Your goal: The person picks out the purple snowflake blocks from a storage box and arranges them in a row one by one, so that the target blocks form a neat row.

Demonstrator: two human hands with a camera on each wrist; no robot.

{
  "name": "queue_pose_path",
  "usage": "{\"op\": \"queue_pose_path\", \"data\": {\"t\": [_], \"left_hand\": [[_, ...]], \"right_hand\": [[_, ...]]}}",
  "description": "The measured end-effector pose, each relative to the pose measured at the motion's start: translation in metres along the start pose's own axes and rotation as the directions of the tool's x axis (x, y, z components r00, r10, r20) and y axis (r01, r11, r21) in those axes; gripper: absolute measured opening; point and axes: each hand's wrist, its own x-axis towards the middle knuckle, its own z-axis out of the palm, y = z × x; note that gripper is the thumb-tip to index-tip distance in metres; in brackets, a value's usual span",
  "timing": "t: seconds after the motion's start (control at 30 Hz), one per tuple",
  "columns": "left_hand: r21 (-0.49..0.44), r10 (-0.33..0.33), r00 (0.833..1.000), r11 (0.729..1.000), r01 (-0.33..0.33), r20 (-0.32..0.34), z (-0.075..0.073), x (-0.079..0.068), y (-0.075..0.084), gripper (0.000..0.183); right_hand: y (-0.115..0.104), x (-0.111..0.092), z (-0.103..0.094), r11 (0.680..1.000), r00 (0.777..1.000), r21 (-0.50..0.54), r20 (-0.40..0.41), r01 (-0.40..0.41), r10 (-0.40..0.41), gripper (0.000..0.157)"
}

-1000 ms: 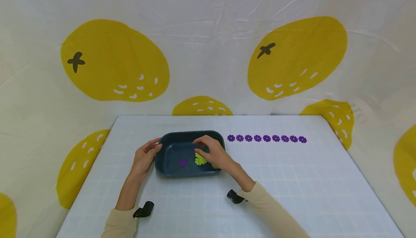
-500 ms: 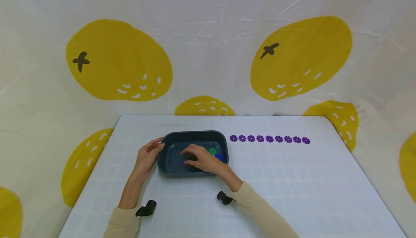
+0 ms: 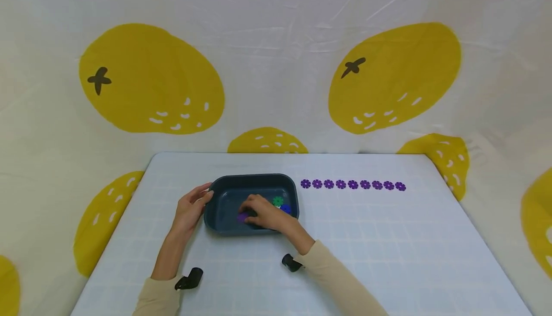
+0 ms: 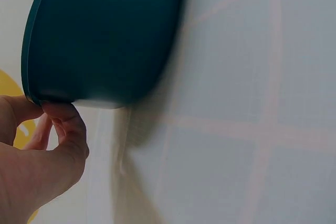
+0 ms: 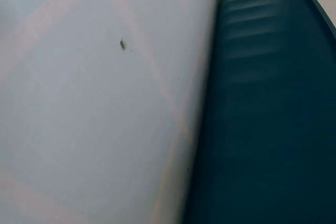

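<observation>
A dark teal plastic tray (image 3: 222,229) sits on the table. My left hand (image 3: 188,213) grips its left end, thumb and fingers pinching the rim, as the left wrist view also shows. Inside the tray, my right hand (image 3: 269,214) has fingertips and thumb curled about a purple snowflake disc (image 3: 242,217), which they partly cover. A green snowflake disc (image 3: 278,201) and a blue snowflake disc (image 3: 285,208) lie behind that hand at the tray's right. The right wrist view shows only the tray's outer wall (image 5: 268,108), not the right hand's fingers.
To the right of the tray, several purple snowflake discs (image 3: 353,184) form a straight row toward the back of the white table (image 3: 388,249). A fabric backdrop with yellow fruit prints (image 3: 151,78) hangs behind. Each sleeve carries a black wrist camera (image 3: 189,278).
My right hand has moved left and down in the tray, from over the yellow-green discs to the purple one, and its fingers have drawn closer together. The left hand keeps its hold.
</observation>
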Motion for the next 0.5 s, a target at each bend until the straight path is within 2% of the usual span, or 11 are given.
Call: {"op": "queue_pose_path", "data": {"t": [0.13,0.3,0.4,0.5], "left_hand": [[-0.005,0.010,1.000,1.000,-0.010,-0.004,-0.0020,0.0006,-0.0013,0.048],[-0.005,0.005,1.000,1.000,-0.005,-0.003,-0.0026,0.0010,-0.0024,0.049],[-0.027,0.002,1.000,1.000,-0.002,0.000,-0.0026,0.0016,-0.0024,0.051],[-0.055,0.004,1.000,0.998,-0.004,0.003,-0.0026,0.0026,-0.0024,0.052]], "right_hand": [[0.0014,0.0024,0.0017,0.998,0.999,0.042,-0.025,0.037,-0.036,0.023],[0.0024,0.0033,0.0025,0.989,0.991,0.103,-0.094,0.101,-0.092,0.015],[0.0025,0.0027,0.0027,0.986,0.980,0.098,-0.157,0.139,-0.122,0.012],[0.0013,0.0016,0.0013,0.980,0.958,0.084,-0.241,0.178,-0.153,0.011]]}}
